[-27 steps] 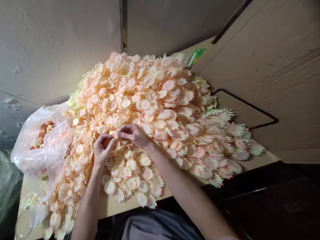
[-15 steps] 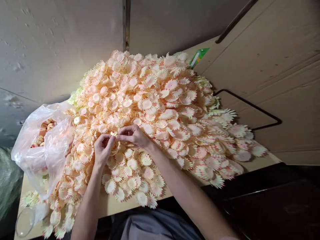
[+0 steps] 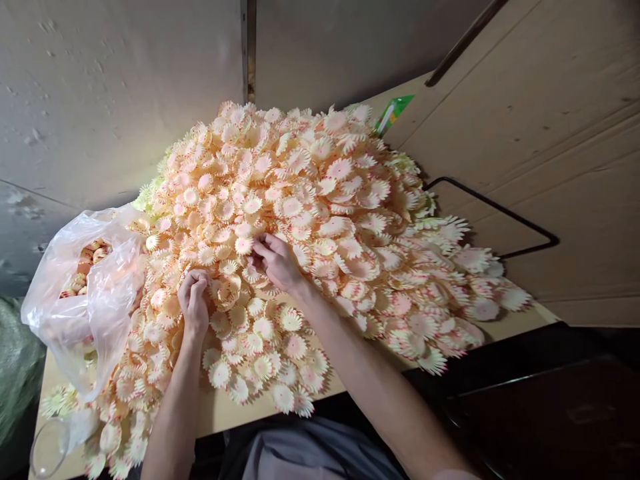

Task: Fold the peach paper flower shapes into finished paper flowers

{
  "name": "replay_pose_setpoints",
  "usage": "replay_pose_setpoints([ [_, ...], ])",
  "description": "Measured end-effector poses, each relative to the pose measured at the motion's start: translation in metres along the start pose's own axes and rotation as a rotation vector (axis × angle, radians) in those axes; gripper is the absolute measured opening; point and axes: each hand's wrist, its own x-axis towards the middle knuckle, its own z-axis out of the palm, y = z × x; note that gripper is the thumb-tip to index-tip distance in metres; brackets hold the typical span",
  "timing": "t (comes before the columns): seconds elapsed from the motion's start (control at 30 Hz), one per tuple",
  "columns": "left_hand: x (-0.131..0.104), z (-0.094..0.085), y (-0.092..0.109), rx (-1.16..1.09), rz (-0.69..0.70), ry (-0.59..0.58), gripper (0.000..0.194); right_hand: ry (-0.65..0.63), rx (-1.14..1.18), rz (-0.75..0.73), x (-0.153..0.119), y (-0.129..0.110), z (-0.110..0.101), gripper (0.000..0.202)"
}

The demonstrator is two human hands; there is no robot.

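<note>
— How should this step be handled?
— Lightly, I'd say. The small cream flower disc (image 3: 243, 246) looks thin, so a fingertip pinch near its plain centre should spare the toothed rim. I'd also keep both wrists above the pile of flower discs (image 3: 291, 207), so nothing gets crushed.
— Where is that disc?
— To the right of the plastic bag (image 3: 113, 283), with part of the pile between, and just beside the fingertips of the right hand (image 3: 278, 263). The left hand (image 3: 194, 300) is nearer the bag than the right.
— And what have the hands got?
— The right is half curled, thumb and fingers close together; I can't tell whether they grip the disc. The left makes a loose fist, its inside hidden, so I can't tell whether it holds anything.
</note>
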Motion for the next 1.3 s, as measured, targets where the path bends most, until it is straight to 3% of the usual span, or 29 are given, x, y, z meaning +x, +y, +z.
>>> replay_pose_setpoints([
  [0.1,-0.001,0.001,0.003,0.02,-0.015,0.015,0.024,-0.064,-0.128,-0.027,-0.002,-0.001,0.0,0.031],
  [0.27,-0.005,0.007,0.006,0.207,-0.074,-0.137,0.033,-0.288,-0.305,-0.067,-0.009,-0.001,0.002,0.026],
  [0.4,-0.005,0.008,0.002,0.302,-0.076,-0.151,0.031,-0.368,-0.317,-0.018,-0.011,-0.001,0.003,0.028],
  [0.7,-0.006,0.007,0.012,0.247,-0.045,-0.119,0.03,-0.096,-0.119,0.032,-0.003,0.002,0.003,0.038],
  [0.87,-0.003,0.002,0.002,0.125,0.013,0.043,0.026,0.051,-0.024,-0.073,0.0,-0.001,0.002,0.04],
  [0.97,-0.002,0.001,0.001,0.145,0.034,0.022,0.017,-0.018,-0.152,-0.065,-0.003,-0.003,0.002,0.035],
  [1.1,-0.002,0.003,0.009,0.317,0.085,-0.141,0.008,-0.181,-0.214,-0.042,-0.009,-0.005,0.003,0.029],
  [1.3,-0.003,0.005,0.014,0.395,0.095,-0.248,0.021,-0.379,-0.263,0.001,-0.012,-0.006,0.003,0.023],
])
